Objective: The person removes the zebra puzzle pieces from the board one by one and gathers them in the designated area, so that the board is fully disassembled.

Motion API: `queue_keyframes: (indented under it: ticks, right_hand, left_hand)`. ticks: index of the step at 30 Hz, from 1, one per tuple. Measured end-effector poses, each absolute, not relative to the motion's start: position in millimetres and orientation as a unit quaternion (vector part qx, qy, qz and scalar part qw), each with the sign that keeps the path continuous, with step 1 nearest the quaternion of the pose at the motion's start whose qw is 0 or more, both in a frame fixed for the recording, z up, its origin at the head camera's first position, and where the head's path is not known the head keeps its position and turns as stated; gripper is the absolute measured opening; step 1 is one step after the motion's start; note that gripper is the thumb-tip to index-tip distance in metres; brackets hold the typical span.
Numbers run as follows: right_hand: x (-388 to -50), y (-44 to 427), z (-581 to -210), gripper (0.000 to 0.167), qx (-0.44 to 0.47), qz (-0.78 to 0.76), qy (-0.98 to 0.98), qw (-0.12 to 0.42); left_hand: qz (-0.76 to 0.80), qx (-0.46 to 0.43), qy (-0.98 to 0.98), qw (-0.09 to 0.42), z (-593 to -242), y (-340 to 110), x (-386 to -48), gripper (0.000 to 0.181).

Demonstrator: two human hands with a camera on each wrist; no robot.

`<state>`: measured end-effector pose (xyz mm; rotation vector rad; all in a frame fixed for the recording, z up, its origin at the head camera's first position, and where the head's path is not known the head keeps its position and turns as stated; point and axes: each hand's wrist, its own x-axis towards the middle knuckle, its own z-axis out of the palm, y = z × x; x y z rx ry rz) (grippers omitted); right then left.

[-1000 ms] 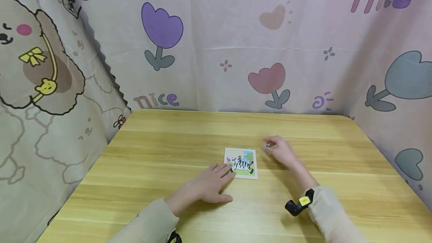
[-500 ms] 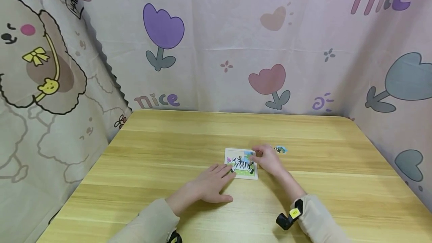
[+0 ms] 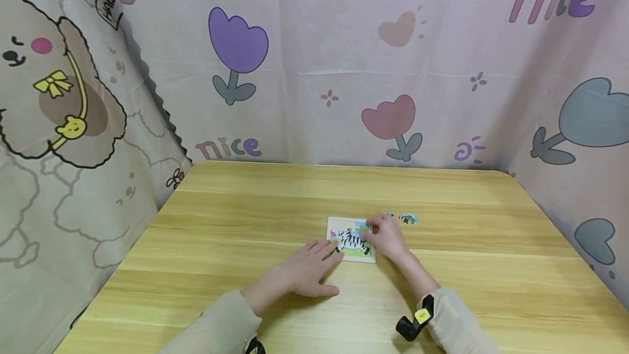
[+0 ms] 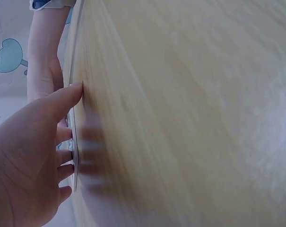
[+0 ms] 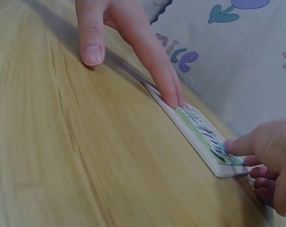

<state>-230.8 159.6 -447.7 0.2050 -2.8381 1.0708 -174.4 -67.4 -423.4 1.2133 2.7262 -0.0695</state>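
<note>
The right hand (image 3: 390,238), bent over the right edge of the zebra puzzle (image 3: 351,241), hides part of it; whether it pinches anything cannot be told. The left hand (image 3: 306,270) rests straight fingers there. Loose pieces (image 3: 409,218) lie beyond on the tabletop (image 3: 236,201).

The puzzle board (image 3: 339,222) had a whitish border around a zebra (image 3: 352,241) striped in black and white, over a green ground with blue toward the top. A loose piece (image 3: 410,218) showed blue, green and black. The table (image 3: 245,201) was yellow-tan with streaky wood grain; the sleeves (image 3: 213,324) were plain beige. Across the pale pinkish curtain (image 3: 314,26) ran purple, rose and grey-blue tulips (image 3: 241,42).
</note>
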Motion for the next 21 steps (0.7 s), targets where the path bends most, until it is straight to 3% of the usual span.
queue_keyframes:
  ticks: [7, 21]
  right_hand:
    - [-232, 154, -445, 0.041, 0.046, 0.345, -0.936, 0.042]
    - [-245, 151, -438, 0.045, 0.008, 0.383, -0.923, -0.035]
  left_hand:
    - [-0.023, 0.403, 0.911, 0.082, -425, -67, -175, 0.076]
    - [-0.029, 0.402, 0.911, 0.082, -426, -66, -177, 0.077]
